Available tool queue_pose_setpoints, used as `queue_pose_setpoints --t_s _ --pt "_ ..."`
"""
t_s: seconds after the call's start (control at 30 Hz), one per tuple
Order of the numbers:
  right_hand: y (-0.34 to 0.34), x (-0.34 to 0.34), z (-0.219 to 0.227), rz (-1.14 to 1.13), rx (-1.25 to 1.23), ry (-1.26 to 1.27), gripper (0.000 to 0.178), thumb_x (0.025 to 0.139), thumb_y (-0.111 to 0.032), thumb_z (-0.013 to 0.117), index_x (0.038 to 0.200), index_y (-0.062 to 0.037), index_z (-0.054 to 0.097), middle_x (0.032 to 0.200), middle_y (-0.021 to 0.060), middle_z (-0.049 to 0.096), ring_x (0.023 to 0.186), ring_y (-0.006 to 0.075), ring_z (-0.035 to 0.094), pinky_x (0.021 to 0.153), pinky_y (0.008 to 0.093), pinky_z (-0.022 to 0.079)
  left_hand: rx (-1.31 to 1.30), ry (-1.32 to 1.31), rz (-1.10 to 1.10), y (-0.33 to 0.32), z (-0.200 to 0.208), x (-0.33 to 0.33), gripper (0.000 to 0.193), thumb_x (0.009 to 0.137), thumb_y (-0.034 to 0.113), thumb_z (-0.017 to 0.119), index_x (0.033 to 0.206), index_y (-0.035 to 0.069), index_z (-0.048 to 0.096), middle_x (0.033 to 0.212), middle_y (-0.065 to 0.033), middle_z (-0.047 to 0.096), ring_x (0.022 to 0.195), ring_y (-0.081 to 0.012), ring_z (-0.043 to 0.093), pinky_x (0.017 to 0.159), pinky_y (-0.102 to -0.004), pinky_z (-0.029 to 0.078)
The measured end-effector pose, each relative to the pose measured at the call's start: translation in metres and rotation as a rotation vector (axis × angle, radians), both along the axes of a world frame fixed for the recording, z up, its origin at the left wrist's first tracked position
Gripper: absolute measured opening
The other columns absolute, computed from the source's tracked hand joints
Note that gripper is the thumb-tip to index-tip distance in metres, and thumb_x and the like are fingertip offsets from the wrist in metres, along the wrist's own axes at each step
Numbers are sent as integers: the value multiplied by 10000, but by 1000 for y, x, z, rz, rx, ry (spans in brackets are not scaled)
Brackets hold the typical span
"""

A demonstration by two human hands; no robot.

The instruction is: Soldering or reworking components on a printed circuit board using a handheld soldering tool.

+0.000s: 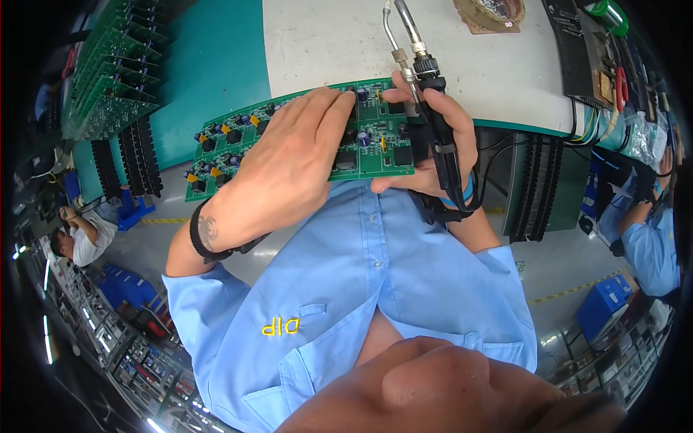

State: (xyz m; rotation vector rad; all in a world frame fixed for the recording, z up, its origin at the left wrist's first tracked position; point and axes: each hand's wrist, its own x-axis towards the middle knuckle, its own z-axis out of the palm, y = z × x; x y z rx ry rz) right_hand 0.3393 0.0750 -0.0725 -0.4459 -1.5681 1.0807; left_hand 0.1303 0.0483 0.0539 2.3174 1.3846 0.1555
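A long green circuit board point(375, 155), with rows of capacitors and yellow and black parts, is up in front of my chest at the bench's front edge. My left hand point(292, 148) lies across its component side, fingers stretched out and close together; its thumb is hidden. At the board's right end, my right hand point(455, 133) has its fingers wrapped round the black handle of a soldering iron point(437, 130). That same hand also touches the board's end. The iron's metal tip and thin solder feed tube point(392, 32) point away from me, above the bench.
Green boards point(115, 68) stand stacked at the far left, by black slotted racks point(137, 155). Another slotted rack point(535, 187) stands at right. A round container point(498, 10), red-handled tool point(621, 86) and green spool point(608, 16) lie farther back. Other people sit left point(83, 234) and right point(650, 238).
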Motion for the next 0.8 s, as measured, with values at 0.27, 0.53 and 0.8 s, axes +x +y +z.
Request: queue_pose_setpoints --t_s 0.27,0.53,0.8 --pt "11 12 12 -188 96 79 1015 695 -354 916 1457 -33 327 1359 322 544 1279 396 558 1086 542 420 -122 -13 58 29 60 -22 621 785 -52 606 1392 -20 478 1326 -235 571 1232 -345 553 994 -359 439" --pt "1 16 32 -381 -20 85 559 983 -232 640 1433 -27 380 1230 286 612 1135 362 626 1000 504 471 -519 -1023 542 54 64 -76 312 943 81 605 1228 -46 602 1101 -111 706 940 -184 695 789 -320 552" --pt "12 2 46 -281 180 -136 470 952 -170 665 1359 -22 483 1083 204 643 997 309 635 872 429 498 -587 -1551 508 55 -33 -60 314 928 69 599 1213 -64 610 1100 -155 702 943 -212 710 799 -337 595"
